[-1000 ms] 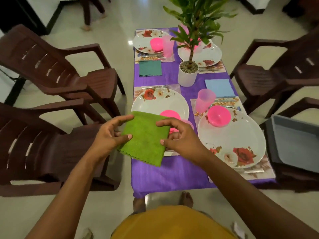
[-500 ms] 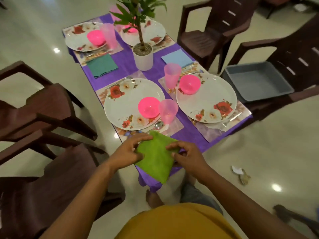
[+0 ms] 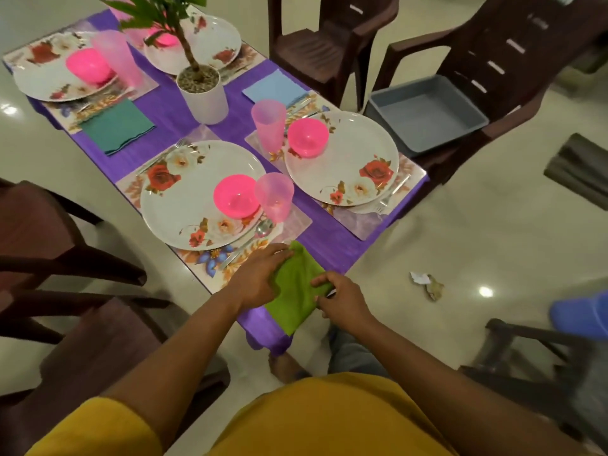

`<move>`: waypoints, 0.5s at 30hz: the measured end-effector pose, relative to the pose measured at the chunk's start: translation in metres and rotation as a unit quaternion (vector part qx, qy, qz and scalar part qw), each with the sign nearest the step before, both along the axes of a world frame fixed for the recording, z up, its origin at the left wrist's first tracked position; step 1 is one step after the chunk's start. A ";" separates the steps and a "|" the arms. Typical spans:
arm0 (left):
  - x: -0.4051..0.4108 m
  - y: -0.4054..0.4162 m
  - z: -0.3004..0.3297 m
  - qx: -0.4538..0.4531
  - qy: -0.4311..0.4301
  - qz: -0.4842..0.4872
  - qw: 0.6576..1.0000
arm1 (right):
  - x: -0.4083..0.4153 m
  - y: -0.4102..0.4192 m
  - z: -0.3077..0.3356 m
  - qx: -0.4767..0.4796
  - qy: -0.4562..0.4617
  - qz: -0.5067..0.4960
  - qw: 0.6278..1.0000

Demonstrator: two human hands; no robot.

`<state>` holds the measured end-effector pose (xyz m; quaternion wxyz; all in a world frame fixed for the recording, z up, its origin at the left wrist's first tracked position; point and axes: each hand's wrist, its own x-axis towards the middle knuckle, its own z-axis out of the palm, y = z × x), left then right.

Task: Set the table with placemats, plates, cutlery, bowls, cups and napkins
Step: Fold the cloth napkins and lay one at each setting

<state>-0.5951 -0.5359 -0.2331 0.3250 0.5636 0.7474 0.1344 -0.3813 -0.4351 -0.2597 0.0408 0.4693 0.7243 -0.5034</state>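
The folded green cloth napkin (image 3: pixel 297 291), held up in the air a second ago, is now lowered onto the purple tabletop (image 3: pixel 329 248) corner, each grip, left hand (image 3: pixel 260 278) and right hand (image 3: pixel 342 299), pinching it; placement seems nearly done.

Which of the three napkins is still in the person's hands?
The green napkin, held by the left hand and right hand at the near table corner. The teal napkin and blue napkin lie flat, untouched.
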 end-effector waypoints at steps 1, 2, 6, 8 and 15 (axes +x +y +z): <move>-0.001 -0.001 -0.003 -0.001 0.010 0.000 1.000 | 0.000 0.001 -0.001 0.006 -0.003 0.001 1.000; -0.002 -0.002 -0.007 -0.003 0.018 0.003 1.000 | 0.000 0.002 -0.002 0.010 -0.004 0.001 1.000; -0.002 -0.006 -0.012 -0.019 0.050 0.028 0.998 | -0.002 0.008 0.000 0.044 -0.013 0.005 0.999; 0.002 -0.006 -0.010 -0.019 0.064 0.040 0.997 | -0.004 0.010 0.004 0.065 -0.025 0.016 0.997; 0.016 -0.013 0.000 0.014 0.133 0.075 0.988 | -0.009 0.013 0.014 0.181 -0.048 0.087 0.979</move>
